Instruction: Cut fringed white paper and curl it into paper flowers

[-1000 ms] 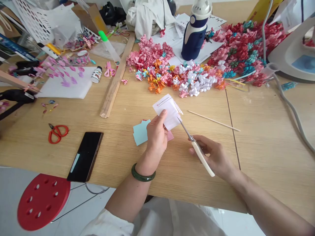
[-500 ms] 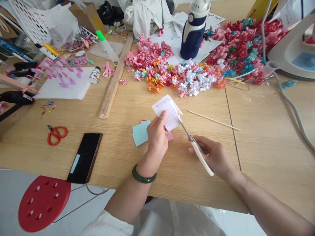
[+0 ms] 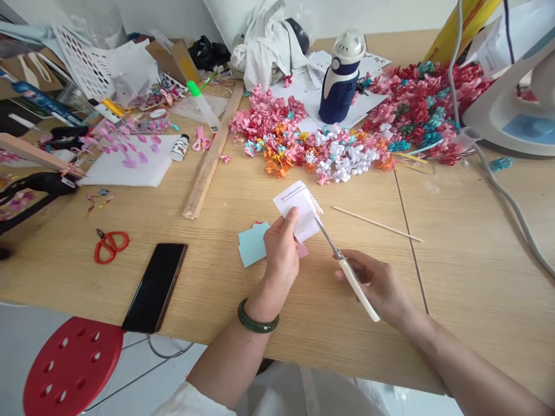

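My left hand [image 3: 281,245] pinches a white sheet of paper [image 3: 307,222] with printed characters near its top edge; the thumb lies on its face. A narrow strip stands partly apart along the paper's right side. My right hand [image 3: 381,286] is closed round the white-handled scissors [image 3: 353,283]. Their blades meet the paper's right edge. Beneath and beside my left hand lie light blue paper pieces [image 3: 252,245] and a bit of pink paper [image 3: 302,250], partly hidden by the hand.
A thin stick [image 3: 377,224] lies right of the paper. Behind are heaps of ribbon bows [image 3: 347,156], a navy bottle [image 3: 338,86] and a wooden bar [image 3: 212,156]. To the left are a black phone [image 3: 155,287] and red-handled snips [image 3: 111,245]. A red stool [image 3: 73,367] stands below the table edge.
The whole view has shifted, so everything sits slightly lower and mostly farther right in the picture. Both hands keep their hold, with the scissors still at the paper's right edge.
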`<state>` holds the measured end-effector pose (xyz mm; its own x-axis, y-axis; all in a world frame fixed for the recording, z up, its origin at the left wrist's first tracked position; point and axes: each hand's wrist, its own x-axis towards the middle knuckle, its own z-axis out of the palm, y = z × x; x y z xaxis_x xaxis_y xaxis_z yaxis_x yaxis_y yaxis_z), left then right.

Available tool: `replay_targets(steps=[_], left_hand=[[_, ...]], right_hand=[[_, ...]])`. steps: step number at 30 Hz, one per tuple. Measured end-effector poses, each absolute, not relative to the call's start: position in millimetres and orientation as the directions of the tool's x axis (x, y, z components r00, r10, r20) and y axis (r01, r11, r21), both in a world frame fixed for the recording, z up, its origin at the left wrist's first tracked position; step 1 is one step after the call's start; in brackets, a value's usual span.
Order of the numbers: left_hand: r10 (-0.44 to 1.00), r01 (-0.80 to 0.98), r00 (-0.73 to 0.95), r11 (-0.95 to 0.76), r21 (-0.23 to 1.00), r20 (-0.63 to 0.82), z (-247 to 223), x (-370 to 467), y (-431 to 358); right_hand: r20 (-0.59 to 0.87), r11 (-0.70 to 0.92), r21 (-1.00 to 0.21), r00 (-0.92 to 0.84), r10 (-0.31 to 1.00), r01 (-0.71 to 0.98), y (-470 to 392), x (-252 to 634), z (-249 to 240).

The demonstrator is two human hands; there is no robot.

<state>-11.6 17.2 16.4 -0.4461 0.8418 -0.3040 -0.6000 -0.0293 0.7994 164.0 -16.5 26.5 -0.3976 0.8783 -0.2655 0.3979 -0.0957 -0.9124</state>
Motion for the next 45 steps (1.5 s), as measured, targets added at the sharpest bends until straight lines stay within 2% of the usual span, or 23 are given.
replay_targets(steps=[13,31,40,45], left_hand=[[0.842,-0.519,-0.473,-0.027,0.854,-0.261,13,-8,16],[0.842,-0.447,-0.430,0.115,0.887,-0.325,11,-4,9],[0.846,-0.460,-0.437,0.083,0.884,-0.306,11,-4,10],[0.826,-0.426,-0.429,0.173,0.888,-0.366,13,-5,7]], right_hand=[[-0.308,-0.155,-0.916,-0.402,0.862,0.370,-19,166,25],[-0.314,-0.181,-0.907,-0.322,0.893,0.381,-21,167,19],[-0.316,-0.188,-0.918,-0.357,0.879,0.349,-20,166,20],[-0.311,-0.182,-0.918,-0.356,0.881,0.352,-20,168,20]])
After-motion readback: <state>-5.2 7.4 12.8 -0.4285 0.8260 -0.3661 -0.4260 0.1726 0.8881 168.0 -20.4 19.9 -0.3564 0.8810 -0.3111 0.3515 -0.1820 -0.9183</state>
